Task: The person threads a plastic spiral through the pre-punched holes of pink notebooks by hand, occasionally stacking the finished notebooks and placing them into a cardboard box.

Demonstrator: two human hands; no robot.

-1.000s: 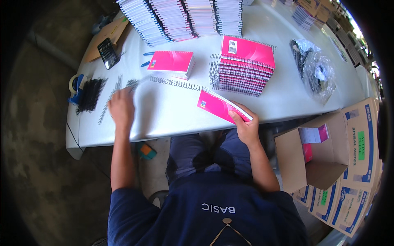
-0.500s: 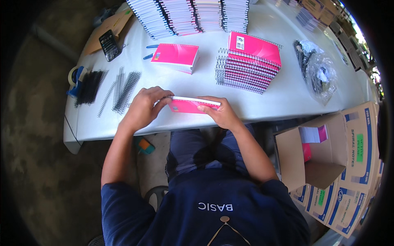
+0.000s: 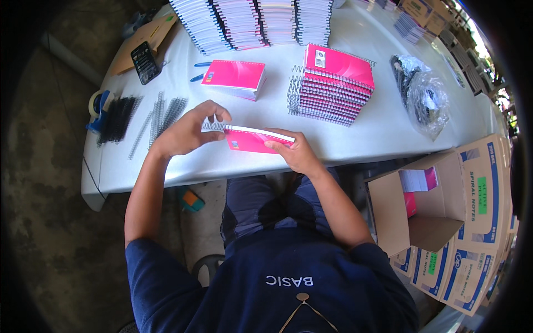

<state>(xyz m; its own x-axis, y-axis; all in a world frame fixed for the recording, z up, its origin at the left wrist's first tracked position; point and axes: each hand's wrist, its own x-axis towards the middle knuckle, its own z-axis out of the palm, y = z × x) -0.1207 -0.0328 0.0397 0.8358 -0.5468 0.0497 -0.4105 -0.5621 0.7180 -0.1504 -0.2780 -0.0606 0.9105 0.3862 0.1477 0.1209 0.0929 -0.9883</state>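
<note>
A pink notebook (image 3: 252, 141) is tilted over the table's near edge, its white page edge facing up. My right hand (image 3: 297, 152) grips its right end, thumb on the pink cover and fingers behind. From the notebook's left end sticks out a silver spiral coil (image 3: 213, 126). My left hand (image 3: 186, 130) curls around this coil, the thumb below it and the fingers arched above. Beyond the hands lies a small stack of pink-covered pads (image 3: 233, 75) with no coil seen on it. To its right stands a taller stack of pink spiral notebooks (image 3: 333, 91).
Loose silver coils (image 3: 158, 119) and black coils (image 3: 117, 119) lie at left, near a tape dispenser (image 3: 101, 109) and a phone (image 3: 145, 62). Bound stacks (image 3: 250, 22) line the far side. A plastic bag (image 3: 427, 102) sits right. An open carton (image 3: 391, 213) stands below the table's right side.
My left fingers have spread from a pinch at the notebook's left end, and the silver coil there now shows. My right hand keeps its grip. The whole view has shifted slightly.
</note>
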